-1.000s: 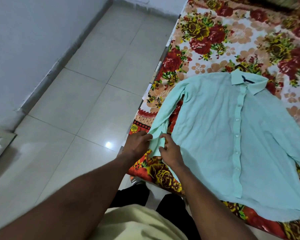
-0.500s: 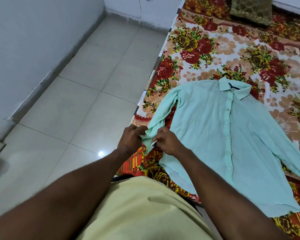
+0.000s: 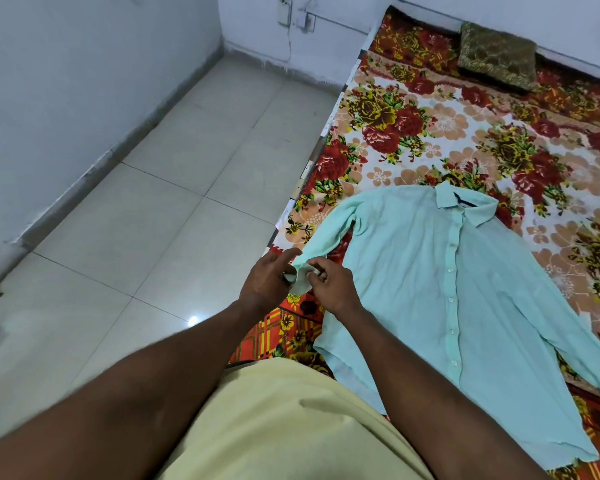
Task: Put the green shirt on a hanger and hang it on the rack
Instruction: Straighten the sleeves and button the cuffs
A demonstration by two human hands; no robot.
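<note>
The pale green shirt (image 3: 440,289) lies flat and buttoned, front up, on the flowered bed sheet (image 3: 413,133), collar toward the far wall. Its near sleeve runs down to the bed's left edge. There both my hands meet at the cuff. My left hand (image 3: 269,278) holds the cuff end with the index finger stretched out. My right hand (image 3: 329,284) pinches the cuff fabric between thumb and fingers. No hanger and no rack are in view.
A brown-gold cushion (image 3: 496,57) lies at the head of the bed. Pale tiled floor (image 3: 146,237) stretches to the left of the bed, bounded by white walls. A wall socket with a cable (image 3: 293,19) sits at the far corner.
The view has tilted up, showing more of the bed and the far wall. Both hands stay at the sleeve cuff; my left index finger has stretched out.
</note>
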